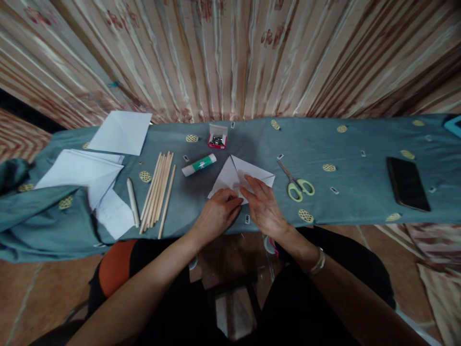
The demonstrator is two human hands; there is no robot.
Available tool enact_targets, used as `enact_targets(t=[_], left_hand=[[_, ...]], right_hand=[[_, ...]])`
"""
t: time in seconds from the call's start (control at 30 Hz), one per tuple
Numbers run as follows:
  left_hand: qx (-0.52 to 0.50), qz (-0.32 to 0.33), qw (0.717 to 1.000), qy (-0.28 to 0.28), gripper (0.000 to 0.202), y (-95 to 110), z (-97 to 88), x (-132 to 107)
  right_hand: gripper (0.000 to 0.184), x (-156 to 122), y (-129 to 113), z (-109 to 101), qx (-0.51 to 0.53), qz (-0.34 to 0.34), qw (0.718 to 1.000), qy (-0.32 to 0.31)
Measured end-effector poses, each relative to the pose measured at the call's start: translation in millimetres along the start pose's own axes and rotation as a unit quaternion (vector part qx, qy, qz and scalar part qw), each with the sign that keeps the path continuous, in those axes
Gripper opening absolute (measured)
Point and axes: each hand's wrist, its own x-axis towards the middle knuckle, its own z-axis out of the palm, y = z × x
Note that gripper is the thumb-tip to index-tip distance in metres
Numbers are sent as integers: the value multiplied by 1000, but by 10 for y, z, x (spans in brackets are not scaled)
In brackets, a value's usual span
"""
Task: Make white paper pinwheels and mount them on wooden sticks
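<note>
A white sheet of paper (252,170) with folds and cut or creased lines lies in front of me on the cloth. My left hand (220,211) has its fingers curled at the near edge of the sheet, pinching it. Flat on the paper's right part rests my right hand (264,204), fingers stretched out and thumb apart. Both hands nearly meet and cover the near corner. Just left of the sheet is a glue stick (199,165) with a green label. Scissors (297,185) with light green handles lie to the right.
Behind the sheet stands an opened small red box (217,140) of metal pins. Leftward are several wooden sticks (156,194), a pale pen-like stick (133,202) and stacked white papers (82,173). A phone (408,183) lies far right. A curtain (230,62) hangs behind the table.
</note>
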Motion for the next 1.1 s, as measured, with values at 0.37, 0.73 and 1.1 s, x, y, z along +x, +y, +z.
enact_targets(t=[0.37,0.73,1.1], left_hand=[[24,19,1000,9,19,-31,14,-12],[100,54,993,-12,18,-39,-65,3],[179,12,984,-16,24,-324,-350,61]], right_hand=[[47,-7,35,-8,18,-15,999,40],[45,129,509,-81,98,74,984,127],[34,55,453,-215,122,106,982,101]])
